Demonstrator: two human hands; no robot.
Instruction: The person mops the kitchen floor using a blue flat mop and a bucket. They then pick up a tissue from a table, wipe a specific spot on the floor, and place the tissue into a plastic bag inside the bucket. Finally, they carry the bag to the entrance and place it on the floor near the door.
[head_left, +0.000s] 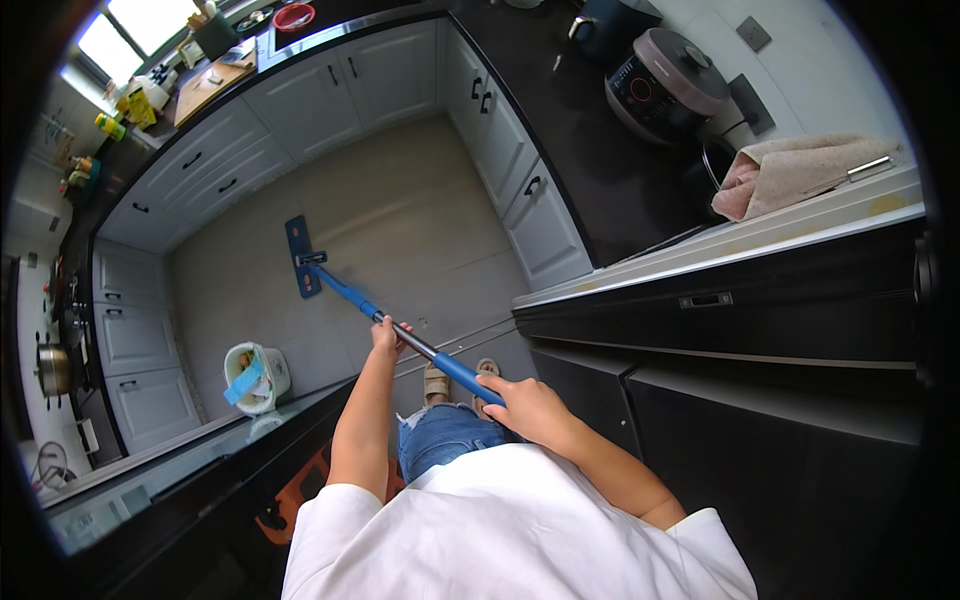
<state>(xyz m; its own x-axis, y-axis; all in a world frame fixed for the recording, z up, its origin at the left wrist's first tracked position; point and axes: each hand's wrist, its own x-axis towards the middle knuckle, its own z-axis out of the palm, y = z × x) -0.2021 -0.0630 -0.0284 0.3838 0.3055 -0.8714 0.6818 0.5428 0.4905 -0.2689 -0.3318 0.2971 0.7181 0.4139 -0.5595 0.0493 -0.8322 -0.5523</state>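
Note:
A blue flat mop (303, 257) lies with its plate on the grey tiled floor (352, 187), left of the picture's middle. Its blue and metal pole slants from the plate back towards my body. My left hand (389, 335) grips the pole around its dark metal middle part. Nearer to me, my right hand (525, 403) is closed around the blue sleeve at the pole's upper end. My sandalled feet stand just beyond my denim shorts, close to the floor tracks of the doorway.
A white waste bin (259, 379) with rubbish stands on the floor at left. Grey cabinets (300, 112) bound the floor. A sliding glass door (180, 457) is at lower left, a black door panel (705, 300) at right. The dark counter carries a multicooker (664, 86) and a towel (795, 172).

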